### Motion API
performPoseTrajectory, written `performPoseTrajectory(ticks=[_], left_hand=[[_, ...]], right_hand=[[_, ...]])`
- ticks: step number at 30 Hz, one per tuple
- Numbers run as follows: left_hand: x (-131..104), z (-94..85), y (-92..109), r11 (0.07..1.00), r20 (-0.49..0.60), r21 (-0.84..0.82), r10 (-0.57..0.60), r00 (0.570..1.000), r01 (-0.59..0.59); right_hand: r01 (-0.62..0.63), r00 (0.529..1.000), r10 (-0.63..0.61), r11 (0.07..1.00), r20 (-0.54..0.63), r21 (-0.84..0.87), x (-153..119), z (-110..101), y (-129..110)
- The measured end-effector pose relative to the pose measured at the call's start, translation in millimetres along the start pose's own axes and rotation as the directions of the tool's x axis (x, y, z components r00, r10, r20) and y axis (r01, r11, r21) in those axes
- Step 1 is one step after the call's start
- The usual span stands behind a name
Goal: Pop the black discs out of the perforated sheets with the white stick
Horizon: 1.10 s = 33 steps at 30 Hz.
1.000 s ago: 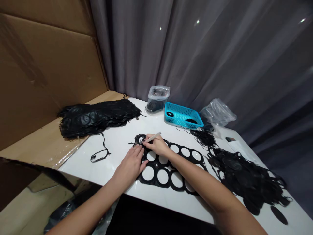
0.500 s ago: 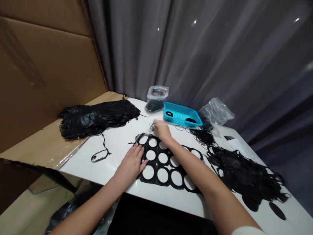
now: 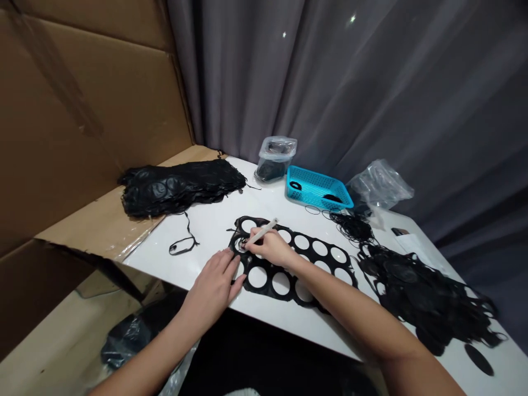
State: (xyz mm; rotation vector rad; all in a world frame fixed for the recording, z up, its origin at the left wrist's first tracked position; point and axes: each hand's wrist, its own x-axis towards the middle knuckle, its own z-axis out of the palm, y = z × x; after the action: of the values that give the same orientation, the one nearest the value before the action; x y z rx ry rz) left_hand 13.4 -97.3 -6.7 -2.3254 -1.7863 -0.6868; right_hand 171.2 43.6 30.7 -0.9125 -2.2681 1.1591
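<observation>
On the white table lies a black rubbery sheet (image 3: 269, 269) with rows of round holes. My left hand (image 3: 215, 280) rests flat on its left edge, fingers stretched out. My right hand (image 3: 270, 247) is closed around a slim white pen-like tool (image 3: 265, 231), slanting up to the right. The tool's lower tip is hidden by my fingers, which are over a hole near the sheet's left end. Some thin dark strands (image 3: 241, 243) show in that hole beside my fingertips.
A thick stack of black sheets (image 3: 181, 187) lies at the back left near a cardboard box (image 3: 94, 99). Behind the work stand a clear container (image 3: 275, 159) and a blue basket (image 3: 319, 190). To the right are black rings (image 3: 352, 226) and heaped black scraps (image 3: 424, 291).
My right hand has come back toward me from beyond the sheet's far edge, where thin strands stretched from it, to a hole at the left end. My left hand stays on the sheet; the view has shifted.
</observation>
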Motion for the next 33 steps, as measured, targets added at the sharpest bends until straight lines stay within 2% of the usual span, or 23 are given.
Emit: performPoseTrajectory(ticks=[3,10,15,21,23,29,33], left_hand=[[-0.8,0.8,1.2,1.000,0.010,0.020,-0.005,1.000,0.004],[0.8,-0.4,0.9,1.000,0.006,0.013,0.001,1.000,-0.001],[0.8,-0.6,0.9,1.000,0.003,0.000,-0.004,1.000,0.004],[0.0,2.4,0.5,1.000,-0.007,-0.001,0.000,1.000,0.000],[-0.8,4.1,0.3,1.000,-0.009,0.005,0.004,1.000,-0.004],[-2.5,5.8,-0.3,0.999,-0.022,-0.043,-0.011,1.000,0.010],[-3.9,7.3,-1.6,0.999,-0.020,-0.043,-0.016,1.000,0.015]], right_hand=[[0.000,1.000,-0.001,0.999,0.027,0.042,-6.4,8.2,-3.5],[0.015,1.000,-0.015,1.000,-0.003,0.025,-7.6,12.8,-1.4],[0.122,0.992,-0.122,0.992,-0.007,-0.042,-10.3,17.0,-0.2],[0.278,0.960,-0.281,0.942,0.014,-0.187,-20.6,22.7,0.6],[0.258,0.965,-0.262,0.953,-0.008,-0.158,-21.8,22.9,0.7],[0.091,0.995,-0.090,0.996,-0.043,0.021,-14.1,16.5,-0.9],[0.121,0.992,-0.122,0.992,-0.028,-0.021,-14.5,17.4,-0.5]])
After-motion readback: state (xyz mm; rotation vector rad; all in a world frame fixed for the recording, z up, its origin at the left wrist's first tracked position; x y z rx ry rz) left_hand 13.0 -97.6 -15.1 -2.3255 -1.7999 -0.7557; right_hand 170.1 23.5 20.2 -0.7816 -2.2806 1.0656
